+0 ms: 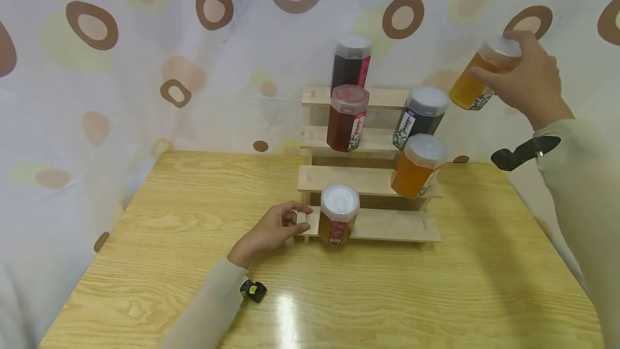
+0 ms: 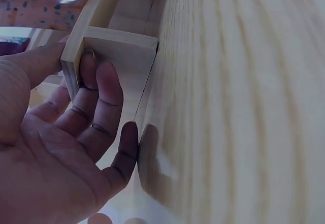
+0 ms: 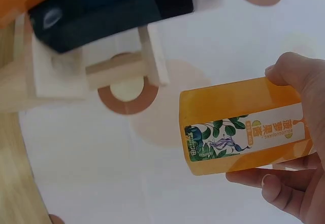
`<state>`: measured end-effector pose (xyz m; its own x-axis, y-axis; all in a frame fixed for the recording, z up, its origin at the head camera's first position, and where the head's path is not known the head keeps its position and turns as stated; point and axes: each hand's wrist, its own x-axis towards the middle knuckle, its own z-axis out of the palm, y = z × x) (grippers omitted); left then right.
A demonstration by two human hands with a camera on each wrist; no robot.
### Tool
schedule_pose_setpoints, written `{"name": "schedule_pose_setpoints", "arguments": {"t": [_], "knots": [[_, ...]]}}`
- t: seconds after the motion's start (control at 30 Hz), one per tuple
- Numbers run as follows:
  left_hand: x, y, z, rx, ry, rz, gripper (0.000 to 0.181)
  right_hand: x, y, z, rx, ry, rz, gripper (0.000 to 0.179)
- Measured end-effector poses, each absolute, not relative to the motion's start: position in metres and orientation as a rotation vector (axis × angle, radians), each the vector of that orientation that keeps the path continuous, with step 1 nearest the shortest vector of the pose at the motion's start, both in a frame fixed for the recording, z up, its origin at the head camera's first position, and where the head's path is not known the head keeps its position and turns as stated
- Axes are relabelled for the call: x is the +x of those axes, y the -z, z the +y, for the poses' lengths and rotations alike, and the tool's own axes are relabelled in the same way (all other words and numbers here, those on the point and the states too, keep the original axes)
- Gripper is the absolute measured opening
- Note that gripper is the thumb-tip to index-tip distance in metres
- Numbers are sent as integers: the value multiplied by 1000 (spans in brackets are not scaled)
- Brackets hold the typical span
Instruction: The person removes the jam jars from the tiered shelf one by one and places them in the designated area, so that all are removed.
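My right hand (image 1: 528,79) grips a jar of orange-yellow jam (image 1: 474,82) near its white lid, tilted and in the air right of the stepped wooden rack (image 1: 397,226). The right wrist view shows that jar's printed label (image 3: 228,137). With thumb above and fingers beneath, my left hand (image 2: 71,112) holds the left end of the rack's lowest board (image 2: 76,56). Beside that hand stands an amber jar (image 1: 339,214). Higher up are an orange jar (image 1: 416,168), a red-brown jar (image 1: 346,120), a dark jar (image 1: 421,114) and another dark jar (image 1: 350,66) on top.
The rack stands on a wood-grain table (image 1: 218,187), near its back edge. Behind it hangs a pale patterned cloth (image 1: 232,58) with brown rings. A dark strap (image 1: 525,153) sits on the right sleeve, and a small black device (image 1: 254,290) on the left wrist.
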<state>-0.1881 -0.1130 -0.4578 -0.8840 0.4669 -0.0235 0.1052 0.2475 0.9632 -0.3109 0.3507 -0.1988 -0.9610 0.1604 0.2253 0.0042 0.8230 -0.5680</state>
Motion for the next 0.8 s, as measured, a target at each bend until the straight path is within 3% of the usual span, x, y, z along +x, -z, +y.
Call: {"name": "schedule_pose_setpoints", "arguments": {"t": [0.8], "knots": [[-192,460,-112,517,-1681,2198,33,-294,286,421,-243,-828,-2785,98]]}}
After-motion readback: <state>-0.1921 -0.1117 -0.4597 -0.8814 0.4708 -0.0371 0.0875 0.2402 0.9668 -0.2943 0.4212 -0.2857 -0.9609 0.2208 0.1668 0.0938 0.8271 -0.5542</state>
